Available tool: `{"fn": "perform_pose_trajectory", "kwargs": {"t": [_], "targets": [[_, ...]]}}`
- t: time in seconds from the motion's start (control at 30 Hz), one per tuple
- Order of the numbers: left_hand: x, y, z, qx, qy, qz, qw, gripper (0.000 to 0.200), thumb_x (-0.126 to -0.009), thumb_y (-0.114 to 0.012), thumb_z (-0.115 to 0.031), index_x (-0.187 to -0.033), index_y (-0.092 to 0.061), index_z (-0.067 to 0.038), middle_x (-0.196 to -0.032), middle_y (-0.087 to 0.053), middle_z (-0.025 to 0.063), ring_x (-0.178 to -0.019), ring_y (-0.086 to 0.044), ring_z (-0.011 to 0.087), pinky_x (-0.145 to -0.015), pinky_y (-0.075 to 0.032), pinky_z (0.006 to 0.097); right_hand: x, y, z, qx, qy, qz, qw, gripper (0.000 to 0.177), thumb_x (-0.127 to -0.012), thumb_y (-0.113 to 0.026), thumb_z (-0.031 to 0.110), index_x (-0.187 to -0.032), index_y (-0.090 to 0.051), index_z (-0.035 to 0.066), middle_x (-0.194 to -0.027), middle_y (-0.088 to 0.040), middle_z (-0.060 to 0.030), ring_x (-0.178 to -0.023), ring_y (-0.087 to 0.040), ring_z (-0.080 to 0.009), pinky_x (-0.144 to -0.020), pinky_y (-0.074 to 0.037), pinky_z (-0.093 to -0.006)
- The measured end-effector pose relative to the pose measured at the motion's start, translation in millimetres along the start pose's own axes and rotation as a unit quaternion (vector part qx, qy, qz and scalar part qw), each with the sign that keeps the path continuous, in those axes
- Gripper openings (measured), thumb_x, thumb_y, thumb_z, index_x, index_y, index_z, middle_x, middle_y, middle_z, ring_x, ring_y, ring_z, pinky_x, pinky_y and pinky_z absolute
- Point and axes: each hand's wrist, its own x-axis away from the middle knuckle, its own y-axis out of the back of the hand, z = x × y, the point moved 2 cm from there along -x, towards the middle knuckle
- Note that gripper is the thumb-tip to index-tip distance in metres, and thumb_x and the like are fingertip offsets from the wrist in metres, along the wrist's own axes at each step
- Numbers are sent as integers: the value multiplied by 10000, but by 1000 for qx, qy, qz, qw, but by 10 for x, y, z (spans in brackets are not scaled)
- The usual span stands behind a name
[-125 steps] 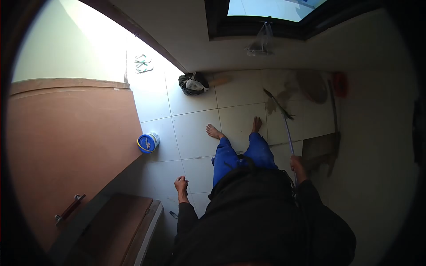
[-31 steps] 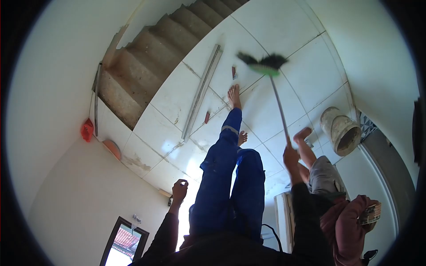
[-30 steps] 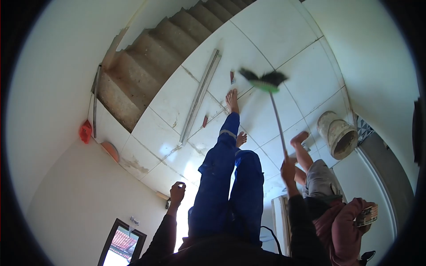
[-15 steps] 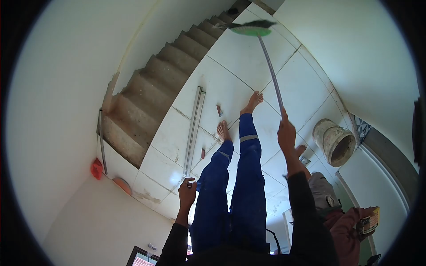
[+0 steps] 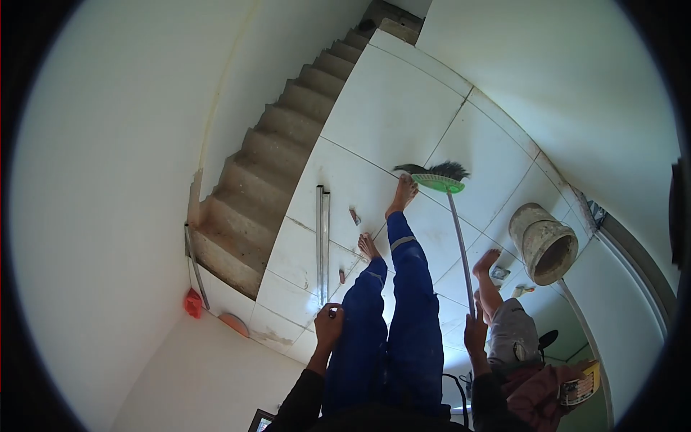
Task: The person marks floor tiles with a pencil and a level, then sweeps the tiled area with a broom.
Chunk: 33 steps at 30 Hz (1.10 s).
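Sweeping, by the look of it: the right hand (image 5: 475,335) grips the green-headed, black-bristled broom (image 5: 437,178), whose bristles rest on the white tiled floor (image 5: 389,115). The left hand (image 5: 329,325) is curled closed. The next stroke likely needs to avoid the seated co-worker's foot (image 5: 488,261).

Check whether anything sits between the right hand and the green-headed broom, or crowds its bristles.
Nothing between them: the right hand grips the thin handle of the green-headed, dark-bristled broom. Its head is down at the white floor tiles, close beside the person's own bare foot; another person's bare foot lies near the shaft.
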Motion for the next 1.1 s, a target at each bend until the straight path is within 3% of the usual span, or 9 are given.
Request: {"fn": "perform_pose_trajectory", "kwargs": {"t": [0.17,0.23,0.33,0.4,0.53,0.67,0.8,0.93,1.1], "targets": [[37,133,-973,44,-104,-15,993,171,-919,-674,-133,-1053,-704,-31,-718,-662,51,-663,-627,133,-661,-510,300,314,313,71,-144,-188,118,964,585,-877,-769,157,-1361,-453,67,-720,-627,-156,-556,-678,-306,-534,-523,-405],[36,213,-1301,34,-125,-16,991,168,-923,-672,-127,-1056,-700,-30,-732,-663,52,-671,-626,130,-662,-511,302,-423,220,338,-106,17,3,994,715,-878,-768,135,-1478,-384,66,-789,-652,-178,-702,-714,-316,-622,-532,-435],[-49,223,-1550,17,-153,-21,988,194,-903,-688,-140,-1063,-696,-31,-730,-676,83,-653,-652,183,-657,-530,339,-1681,138,1304,-130,81,14,988,480,-1007,-587,191,-1465,-486,89,-863,-697,-203,-614,-650,-306,-602,-521,-426],[-131,279,-1660,-23,-172,-21,985,186,-908,-680,-125,-1070,-696,-35,-731,-677,85,-661,-659,184,-664,-534,338,-1948,351,2219,-324,-75,190,924,414,-1050,-508,217,-1441,-497,79,-669,-521,-3,-493,-484,-88,-443,-434,-284],[-336,309,-1920,-67,-206,-12,976,191,-903,-685,-134,-1069,-697,-39,-733,-680,86,-668,-667,191,-672,-538,345,-2418,-52,3254,-573,-87,346,738,157,-1034,-531,167,-1125,-558,42,-716,-511,-5,-525,-436,-68,-435,-347,-241],[-741,342,-2026,-140,-228,20,963,201,-904,-683,-148,-1073,-697,-39,-750,-691,89,-684,-674,205,-683,-538,355,-3198,-461,3981,-634,-90,344,687,393,-1036,-555,155,-1416,-492,74,-760,-526,-46,-571,-450,-73,-453,-364,-227],[-1001,749,-2161,-177,-208,38,961,210,-911,-674,-157,-1084,-699,-39,-772,-702,100,-707,-685,218,-698,-541,364,-4140,-818,3327,-816,-134,256,500,589,-1017,-555,93,-1567,-365,182,-743,-493,-26,-562,-430,-72,-443,-340,-204],[-1387,1338,-2152,-206,-207,36,956,230,-901,-677,-173,-1075,-703,-25,-756,-697,101,-704,-682,205,-698,-540,350,-3501,-258,2489,-736,-249,83,624,638,-997,-517,49,-1595,-346,194,-693,-456,26,-492,-368,-52,-415,-299,-212],[-2053,1906,-2163,-233,-187,47,953,218,-891,-659,-163,-1053,-716,-29,-734,-699,101,-695,-686,199,-680,-532,338,-2468,114,2878,-763,-260,89,585,642,-994,-514,51,-1598,-336,172,-718,-479,14,-522,-391,-45,-430,-316,-200]]}}
